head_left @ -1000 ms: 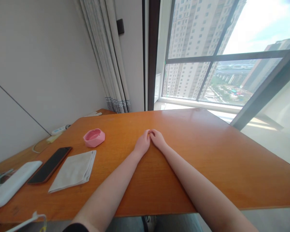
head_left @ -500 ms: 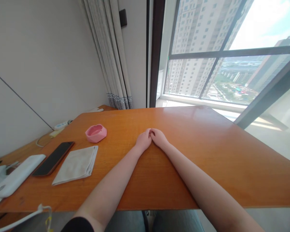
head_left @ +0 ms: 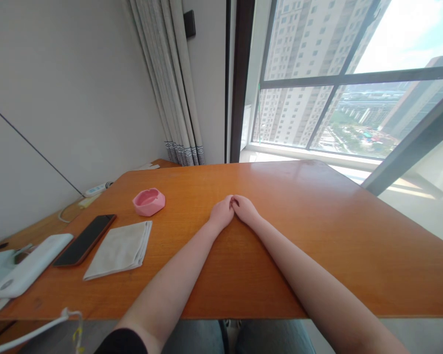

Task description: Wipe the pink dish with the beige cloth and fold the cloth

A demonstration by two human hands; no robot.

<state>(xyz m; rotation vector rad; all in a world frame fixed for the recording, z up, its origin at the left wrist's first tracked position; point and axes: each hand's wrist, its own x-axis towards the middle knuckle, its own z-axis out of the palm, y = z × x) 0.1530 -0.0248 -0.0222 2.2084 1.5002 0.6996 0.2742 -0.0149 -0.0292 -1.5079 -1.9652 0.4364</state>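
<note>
At the near left corner of the wooden surface (head_left: 335, 250), a long white power bank (head_left: 31, 268) lies at a slant, with a white cable (head_left: 0, 306) at its near end. Just beside it, a dark phone (head_left: 85, 241) with a reddish rim lies flat, slanting along the left edge. Past that edge, farther back, a white power strip (head_left: 96, 189) sits by the wall. Right of the phone, a folded pale cloth (head_left: 118, 250) lies flat between the near edge and the middle of the left side, its layers showing along its right border. Behind the cloth, toward the far left corner, a pink ashtray (head_left: 148, 202) stands upright on the surface, apart from the cloth; of these things it is nearest to the hands. The left hand (head_left: 221, 214) rests around the middle of the surface, its forearm crossing the near edge from a black sleeve (head_left: 121, 341). The right hand (head_left: 245, 209) rests just beside it and meets it at the front, its bare forearm crossing the near edge farther right. On both hands the fingers curl inward, and their tips are mostly hidden; whether they pinch anything cannot be told. Beyond the far edge, toward the right, is a tall window (head_left: 299, 115).
</note>
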